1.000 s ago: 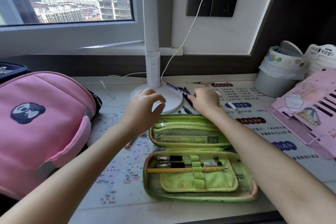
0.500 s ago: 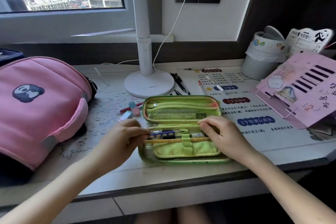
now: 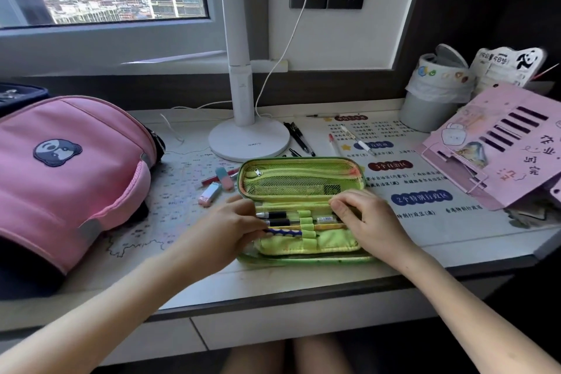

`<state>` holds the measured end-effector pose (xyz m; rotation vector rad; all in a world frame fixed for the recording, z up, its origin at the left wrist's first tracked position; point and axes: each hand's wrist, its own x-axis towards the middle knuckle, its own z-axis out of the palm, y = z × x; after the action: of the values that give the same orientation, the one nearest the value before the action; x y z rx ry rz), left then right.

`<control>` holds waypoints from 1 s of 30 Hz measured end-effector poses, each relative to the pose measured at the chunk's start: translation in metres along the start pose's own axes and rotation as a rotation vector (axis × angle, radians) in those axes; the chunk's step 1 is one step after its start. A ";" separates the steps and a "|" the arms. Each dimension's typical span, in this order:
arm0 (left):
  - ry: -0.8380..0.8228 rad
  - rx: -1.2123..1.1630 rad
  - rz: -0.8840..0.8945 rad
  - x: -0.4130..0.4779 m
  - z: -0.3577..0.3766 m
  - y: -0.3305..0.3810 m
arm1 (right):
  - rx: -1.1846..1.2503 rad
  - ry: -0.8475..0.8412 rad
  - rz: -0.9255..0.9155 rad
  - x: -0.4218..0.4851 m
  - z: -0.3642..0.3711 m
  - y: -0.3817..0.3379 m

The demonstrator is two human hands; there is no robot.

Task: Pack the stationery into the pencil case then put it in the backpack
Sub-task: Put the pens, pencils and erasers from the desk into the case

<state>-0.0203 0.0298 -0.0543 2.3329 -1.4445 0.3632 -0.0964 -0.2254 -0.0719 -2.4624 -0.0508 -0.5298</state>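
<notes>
At the near edge of the worktop (image 3: 273, 279), a blue patterned pencil (image 3: 283, 232) is being threaded under the elastic loops of the open green pencil case (image 3: 303, 167), where a second ago it was being gathered from among the pens beside the lamp base (image 3: 249, 143) at the far side. The pencil is pinched at its left end by the fingers of the left hand (image 3: 230, 229), while the right hand (image 3: 361, 218) is laid on the right end of the loop row, its fingers curled and pressed down on the case to steady it. Two black pens (image 3: 274, 218) and a yellow pencil (image 3: 328, 226) are already seated in the loops. One more item is thus judged close to stowed, but packing looks far from complete: black pens (image 3: 299, 136), a red pen (image 3: 333, 144) and a white pen (image 3: 356, 140) lie on the far right, and two erasers (image 3: 217, 187) with a red pencil (image 3: 209, 181) lie just left of the case. The pink backpack (image 3: 69, 173) is seen at the left, well apart from the case, which has yet to be zipped.
</notes>
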 end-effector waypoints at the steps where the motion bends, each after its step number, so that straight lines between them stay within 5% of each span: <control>1: -0.010 -0.001 0.016 0.007 0.004 0.005 | 0.000 0.003 0.000 0.000 0.000 0.000; 5: -0.073 -0.051 0.045 0.026 0.020 0.020 | 0.035 -0.013 0.020 0.000 -0.002 0.000; 11: 0.015 -0.183 -0.195 0.040 0.018 0.009 | -0.029 0.159 0.161 0.033 -0.021 0.018; 15: -0.156 -0.046 -0.204 0.039 0.024 -0.004 | -0.175 0.153 0.305 0.091 -0.018 0.034; 24: -0.393 0.047 -0.129 0.040 0.031 -0.005 | -0.399 -0.267 0.448 0.201 0.039 0.029; 30: -0.412 0.047 -0.124 0.043 0.028 -0.004 | -0.400 -0.351 0.550 0.214 0.043 0.019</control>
<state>0.0028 -0.0160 -0.0629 2.6283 -1.4634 -0.1289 0.1188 -0.2341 -0.0318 -2.7604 0.6274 0.1495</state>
